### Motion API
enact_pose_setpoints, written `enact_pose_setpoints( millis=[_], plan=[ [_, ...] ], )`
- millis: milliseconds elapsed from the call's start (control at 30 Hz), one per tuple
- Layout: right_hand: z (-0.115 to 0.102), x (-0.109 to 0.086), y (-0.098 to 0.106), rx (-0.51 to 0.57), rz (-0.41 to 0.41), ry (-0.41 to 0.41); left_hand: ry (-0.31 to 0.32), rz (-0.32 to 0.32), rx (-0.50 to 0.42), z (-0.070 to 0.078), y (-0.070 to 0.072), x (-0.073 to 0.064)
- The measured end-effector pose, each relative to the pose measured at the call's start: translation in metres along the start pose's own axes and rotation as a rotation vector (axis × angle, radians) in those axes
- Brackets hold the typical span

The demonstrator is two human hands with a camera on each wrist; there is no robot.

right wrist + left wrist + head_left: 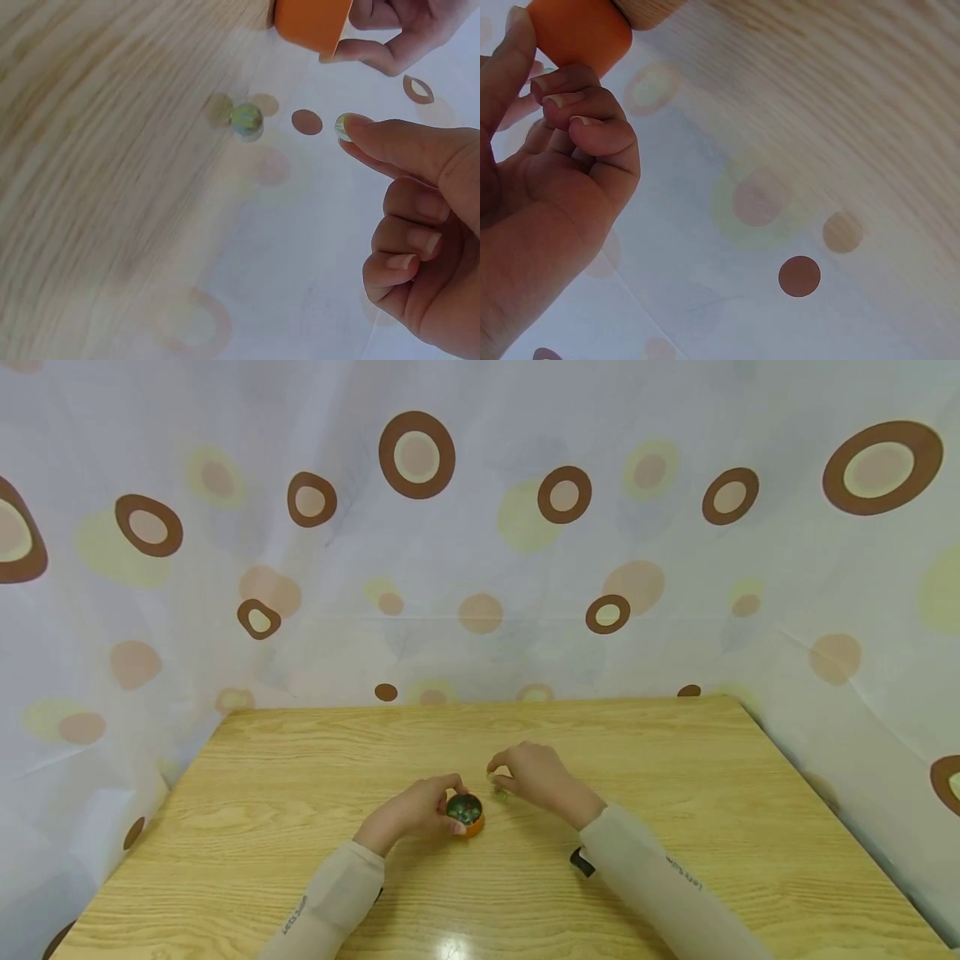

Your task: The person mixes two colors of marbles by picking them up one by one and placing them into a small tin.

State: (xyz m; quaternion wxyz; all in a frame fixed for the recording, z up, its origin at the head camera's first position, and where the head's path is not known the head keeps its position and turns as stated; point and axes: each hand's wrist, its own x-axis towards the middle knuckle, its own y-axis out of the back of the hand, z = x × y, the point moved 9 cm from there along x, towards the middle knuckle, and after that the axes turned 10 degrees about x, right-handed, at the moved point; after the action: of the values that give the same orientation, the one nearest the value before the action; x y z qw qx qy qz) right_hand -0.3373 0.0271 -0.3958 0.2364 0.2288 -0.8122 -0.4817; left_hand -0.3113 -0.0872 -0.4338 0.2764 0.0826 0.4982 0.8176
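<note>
An orange cup [476, 829] stands upright on the wooden table, with several dark greenish round pieces, likely marbles, inside. My left hand [416, 810] grips it by the rim, thumb on the near side and a finger on the far side. In the left wrist view the cup's smooth wall [581, 34] shows beyond curled fingers. To the right of the cup my right hand [536, 774] pinches a clear, greenish glass marble [343, 127] between thumb and forefinger, above the table. A second glass marble [247, 119] lies on the table under that hand.
The wood-grain table [300, 760] reflects light near its front edge. Behind and at both sides hangs a pale sheet [465, 552] printed with brown rings and dots. A black strap [582, 862] shows by the right sleeve.
</note>
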Motion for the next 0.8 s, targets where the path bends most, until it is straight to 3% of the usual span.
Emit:
enact_pose_setpoints(
  millis=[800],
  plan=[
    [-0.034, -0.004, -0.019, 0.015, -0.079, 0.116, -0.018, -0.008, -0.039, -0.002, -0.001, 0.000]
  ],
)
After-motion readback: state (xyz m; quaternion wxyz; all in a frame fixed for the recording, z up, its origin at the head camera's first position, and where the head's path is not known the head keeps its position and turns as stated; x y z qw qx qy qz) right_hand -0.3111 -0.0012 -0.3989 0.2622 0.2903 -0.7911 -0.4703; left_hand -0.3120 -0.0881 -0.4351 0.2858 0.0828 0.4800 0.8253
